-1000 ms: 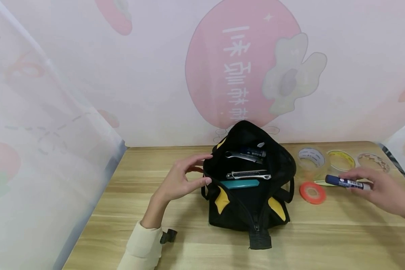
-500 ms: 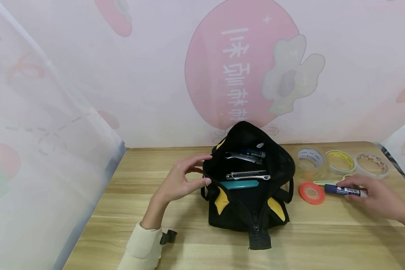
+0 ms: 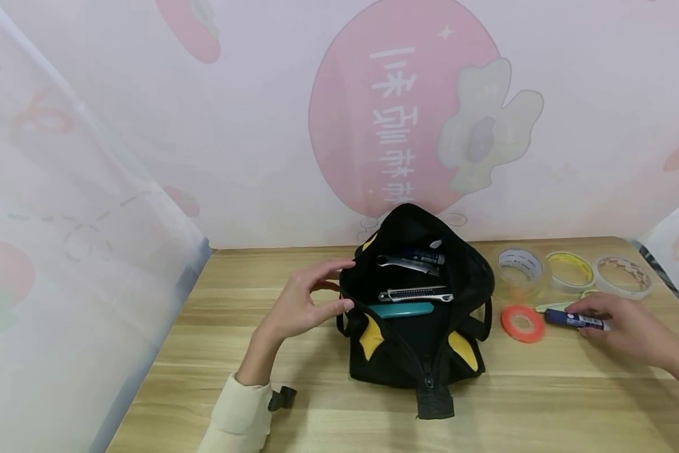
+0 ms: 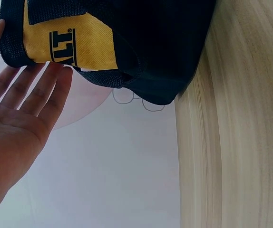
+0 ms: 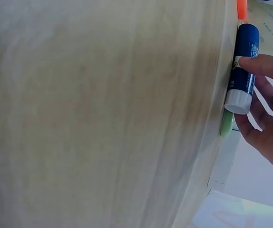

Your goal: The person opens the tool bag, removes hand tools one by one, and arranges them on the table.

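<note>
Head: right hand (image 3: 625, 324) grips tube (image 3: 568, 319) clear of bag rim (image 3: 482, 270).

Soft light, apparently from overhead, casts faint shadows on the wooden tabletop (image 3: 203, 333), whose grain blurs in the right wrist view; the black bag (image 4: 170, 42) loses detail in the dimmer left wrist view.

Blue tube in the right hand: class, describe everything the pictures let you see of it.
The blue tube is a cylinder, seemingly plastic, dark blue with pale printing, a small white patch and a white end piece. The right hand grips it between thumb and fingers. It lies roughly level, its blue end pointing toward the red tape roll and its white end toward the palm. Whether it touches the table cannot be told.
</note>
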The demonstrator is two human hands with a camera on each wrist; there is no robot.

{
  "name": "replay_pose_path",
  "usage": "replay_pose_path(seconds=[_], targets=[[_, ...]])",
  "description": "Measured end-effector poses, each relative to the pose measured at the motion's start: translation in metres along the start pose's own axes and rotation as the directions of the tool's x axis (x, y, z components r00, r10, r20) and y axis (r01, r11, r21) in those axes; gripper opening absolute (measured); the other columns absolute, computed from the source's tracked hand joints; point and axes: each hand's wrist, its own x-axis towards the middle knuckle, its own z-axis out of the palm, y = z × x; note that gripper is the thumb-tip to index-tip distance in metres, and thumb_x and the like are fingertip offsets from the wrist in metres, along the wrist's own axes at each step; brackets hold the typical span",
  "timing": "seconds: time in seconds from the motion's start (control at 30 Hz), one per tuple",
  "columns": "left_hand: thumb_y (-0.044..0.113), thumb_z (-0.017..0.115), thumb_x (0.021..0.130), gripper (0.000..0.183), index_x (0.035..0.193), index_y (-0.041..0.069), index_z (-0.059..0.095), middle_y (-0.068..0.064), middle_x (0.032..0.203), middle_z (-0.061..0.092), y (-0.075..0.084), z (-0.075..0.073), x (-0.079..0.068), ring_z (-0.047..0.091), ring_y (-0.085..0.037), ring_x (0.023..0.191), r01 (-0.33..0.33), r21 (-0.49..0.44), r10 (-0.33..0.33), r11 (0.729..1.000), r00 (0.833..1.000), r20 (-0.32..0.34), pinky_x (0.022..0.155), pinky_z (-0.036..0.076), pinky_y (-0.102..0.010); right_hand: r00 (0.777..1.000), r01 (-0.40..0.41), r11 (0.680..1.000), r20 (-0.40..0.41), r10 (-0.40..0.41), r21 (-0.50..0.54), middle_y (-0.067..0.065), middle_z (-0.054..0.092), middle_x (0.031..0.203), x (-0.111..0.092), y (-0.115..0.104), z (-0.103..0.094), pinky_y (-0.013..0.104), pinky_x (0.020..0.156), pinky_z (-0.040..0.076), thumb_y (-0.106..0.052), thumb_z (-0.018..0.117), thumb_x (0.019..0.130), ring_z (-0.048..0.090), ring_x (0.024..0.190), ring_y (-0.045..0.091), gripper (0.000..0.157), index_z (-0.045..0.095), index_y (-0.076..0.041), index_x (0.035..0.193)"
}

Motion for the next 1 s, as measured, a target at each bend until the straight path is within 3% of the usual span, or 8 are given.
replay_pose_path(seconds=[0.23, 0.4, 0.6, 0.83, 1.0], targets=[[0.006, 0.084, 0.092, 0.061, 0.148, 0.009, 0.062, -0.011, 0.147, 0.068, -0.001, 0.001, 0.0, 0.073, -0.029, 0.121, -0.006, -0.005, 0.006, 1.0, 1.0, 0.001, 0.098, 0.066, -0.039, 1.0, 0.01, 1.0, -0.011, -0.011, -0.027, 0.005, 0.078, 0.103, 0.005, -0.007, -0.007, 0.023, 0.066, 0.063, 0.001, 0.097, 0.069, 0.056, 0.093, -0.017, 0.043, 0.08, -0.01, 0.107], [0.006, 0.084, 0.092, 0.061, 0.148, 0.009, 0.062, -0.011, 0.147, 0.068, 0.0, 0.001, 0.0, 0.073, -0.028, 0.12, -0.006, -0.007, 0.006, 1.0, 1.0, 0.001, 0.098, 0.066, -0.039, 0.998, 0.04, 0.998, -0.039, -0.042, -0.039, 0.007, 0.078, 0.105, 0.016, -0.019, -0.016, 0.024, 0.065, 0.063, 0.001, 0.097, 0.069, 0.057, 0.095, -0.017, 0.049, 0.079, -0.009, 0.113], [0.007, 0.084, 0.092, 0.061, 0.149, 0.01, 0.063, -0.009, 0.148, 0.067, -0.002, 0.002, 0.0, 0.072, -0.026, 0.121, 0.001, -0.004, -0.001, 1.0, 1.0, 0.001, 0.098, 0.066, -0.038, 0.99, 0.099, 0.995, -0.104, -0.098, 0.0, 0.007, 0.079, 0.109, 0.032, -0.04, -0.025, 0.01, 0.072, 0.057, 0.005, 0.096, 0.068, 0.059, 0.1, -0.015, 0.053, 0.078, -0.011, 0.115], [0.007, 0.084, 0.092, 0.062, 0.149, 0.01, 0.062, -0.009, 0.148, 0.067, -0.001, 0.004, 0.001, 0.072, -0.027, 0.122, 0.006, -0.005, -0.006, 1.0, 1.0, 0.005, 0.099, 0.066, -0.037, 0.988, 0.084, 0.994, -0.135, -0.074, 0.075, 0.009, 0.078, 0.118, 0.052, -0.073, -0.04, -0.004, 0.085, 0.047, -0.001, 0.092, 0.079, 0.05, 0.107, -0.026, 0.049, 0.076, -0.015, 0.124], [0.008, 0.083, 0.093, 0.061, 0.149, 0.009, 0.062, -0.011, 0.148, 0.067, 0.0, 0.003, 0.0, 0.072, -0.028, 0.121, 0.005, -0.002, -0.005, 1.0, 1.0, 0.006, 0.098, 0.066, -0.039, 0.978, 0.156, 0.976, -0.161, -0.131, 0.151, -0.008, 0.073, 0.121, 0.074, -0.099, -0.05, -0.002, 0.092, 0.048, 0.002, 0.092, 0.079, 0.056, 0.109, -0.021, 0.055, 0.075, -0.017, 0.128]])
